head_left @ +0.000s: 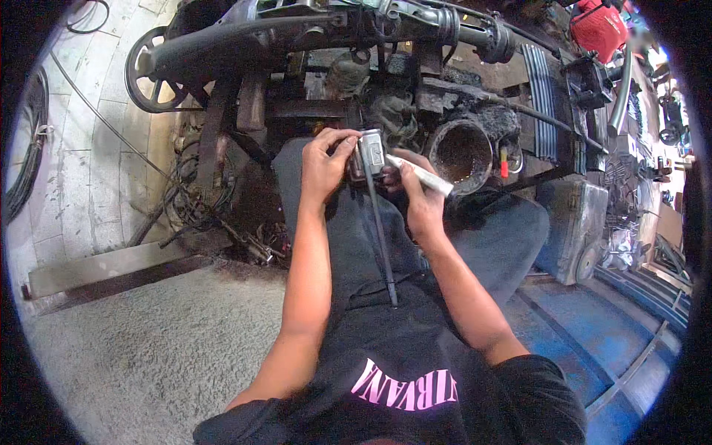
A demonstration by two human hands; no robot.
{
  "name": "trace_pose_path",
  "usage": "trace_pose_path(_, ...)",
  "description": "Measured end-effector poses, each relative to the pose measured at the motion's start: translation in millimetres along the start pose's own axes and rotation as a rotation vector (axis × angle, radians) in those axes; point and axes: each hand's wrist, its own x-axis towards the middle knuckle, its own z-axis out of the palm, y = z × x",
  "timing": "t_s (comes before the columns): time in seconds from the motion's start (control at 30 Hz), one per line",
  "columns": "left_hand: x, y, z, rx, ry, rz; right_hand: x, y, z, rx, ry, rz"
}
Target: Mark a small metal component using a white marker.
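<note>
My left hand (324,163) grips the left side of a small silver metal housing (372,154), its thumb and fingers bent around the edge. A long thin dark rod (380,236) runs from the housing down toward my shirt. In my right hand (419,202) is a white tube (432,178) with a narrow end, slanting toward the right side of the housing. That end is at or very close to the metal; I cannot tell if they touch. Some fingers of my right hand lie behind the tube and housing, partly hidden.
Beyond my hands stands a greasy machine frame (252,48) with a spoked wheel (154,70). A dirty round container (461,152) sits just right of my hands. Coiled cables (196,200) lie at left, a grey case (575,226) at right, and a red bag (599,30) at far right.
</note>
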Motion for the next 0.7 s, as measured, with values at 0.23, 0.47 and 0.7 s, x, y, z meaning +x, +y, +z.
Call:
trace_pose_path(0.23,-2.8,6.1,0.1,0.040,0.007,-0.006,14.1,21.9,9.4,0.076,0.099,-0.010)
trace_pose_path(0.47,-5.9,1.2,3.2,0.024,0.048,-0.012,7.6,13.9,16.3,0.247,0.153,0.050)
trace_pose_path(0.7,-5.7,-4.0,2.3,0.086,0.056,0.084,9.1,7.0,18.5,-0.007,0.084,-0.054)
